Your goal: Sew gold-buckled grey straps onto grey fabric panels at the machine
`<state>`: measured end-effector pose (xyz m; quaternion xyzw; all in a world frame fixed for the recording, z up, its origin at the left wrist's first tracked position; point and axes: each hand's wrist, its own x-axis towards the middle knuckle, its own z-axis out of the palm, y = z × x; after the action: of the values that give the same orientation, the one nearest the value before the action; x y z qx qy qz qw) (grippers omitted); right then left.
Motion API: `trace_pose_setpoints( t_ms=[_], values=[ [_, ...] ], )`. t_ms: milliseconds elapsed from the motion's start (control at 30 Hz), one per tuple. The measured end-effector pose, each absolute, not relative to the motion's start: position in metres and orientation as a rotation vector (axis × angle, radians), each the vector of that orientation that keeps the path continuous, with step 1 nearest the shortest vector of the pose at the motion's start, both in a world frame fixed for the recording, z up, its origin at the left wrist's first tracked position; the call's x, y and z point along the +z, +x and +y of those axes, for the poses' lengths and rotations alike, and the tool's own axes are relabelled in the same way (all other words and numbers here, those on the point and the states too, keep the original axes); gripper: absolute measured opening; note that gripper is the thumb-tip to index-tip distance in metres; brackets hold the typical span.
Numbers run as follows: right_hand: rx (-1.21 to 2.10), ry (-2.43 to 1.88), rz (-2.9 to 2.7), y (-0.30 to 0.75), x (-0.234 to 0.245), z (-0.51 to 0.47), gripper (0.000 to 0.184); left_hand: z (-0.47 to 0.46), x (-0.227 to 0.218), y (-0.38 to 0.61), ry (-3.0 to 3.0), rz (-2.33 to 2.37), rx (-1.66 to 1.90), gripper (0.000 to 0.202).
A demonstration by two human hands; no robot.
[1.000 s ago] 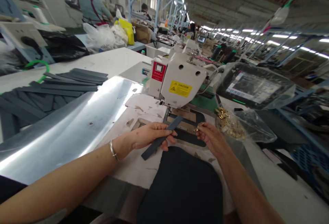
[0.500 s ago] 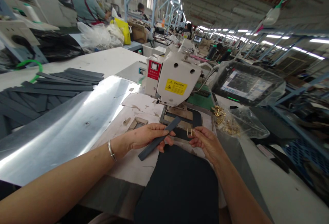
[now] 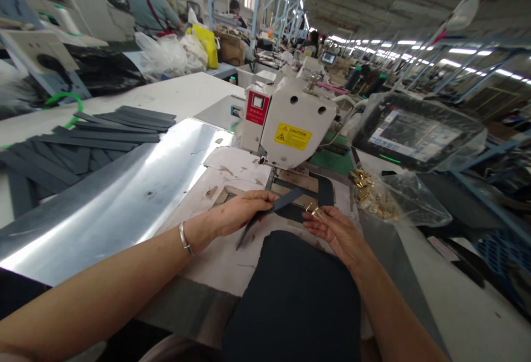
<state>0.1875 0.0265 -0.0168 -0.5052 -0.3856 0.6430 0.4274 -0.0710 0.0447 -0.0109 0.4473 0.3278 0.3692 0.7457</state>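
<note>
My left hand (image 3: 249,207) is closed on a dark grey strap (image 3: 288,199), with one end pointing toward the right and the other hanging down below the fingers. A small gold buckle (image 3: 314,211) is pinched in my right hand (image 3: 332,229), close to the strap's right end but apart from it. Below both hands lies a large dark fabric panel (image 3: 298,295), which runs under the sewing machine (image 3: 298,124). The dark frame-shaped part (image 3: 326,187) of the work sits beneath the machine head.
A pile of dark strips (image 3: 91,146) lies on the left, beside a shiny metal plate (image 3: 166,168). On the right, gold buckles (image 3: 377,198) spill in a clear plastic bag, near a plastic-wrapped control screen (image 3: 415,135). A co-worker (image 3: 151,5) is at the back left.
My left hand has turned the strap, so its lower end now bends down edge-on. The buckle in my right hand has tilted. The whole view has shifted slightly.
</note>
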Motion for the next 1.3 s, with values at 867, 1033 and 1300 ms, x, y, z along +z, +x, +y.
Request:
trace_pose_setpoints(
  t_ms=[867, 1033, 1300],
  values=[
    [1.522, -1.326, -1.158, 0.189, -0.0144, 0.0229, 0.033, 0.044, -0.0168, -0.0689, 0.913, 0.572, 0.661, 0.026],
    [1.523, -1.35, -1.156, 0.191, -0.0171, 0.0243, 0.034, 0.0457, -0.0185, -0.0702, 0.891, 0.552, 0.652, 0.027],
    [1.521, -1.395, -1.16, 0.1889, -0.0168, 0.0229, 0.036, 0.0453, -0.0185, -0.0707, 0.929, 0.567, 0.645, 0.027]
  ],
)
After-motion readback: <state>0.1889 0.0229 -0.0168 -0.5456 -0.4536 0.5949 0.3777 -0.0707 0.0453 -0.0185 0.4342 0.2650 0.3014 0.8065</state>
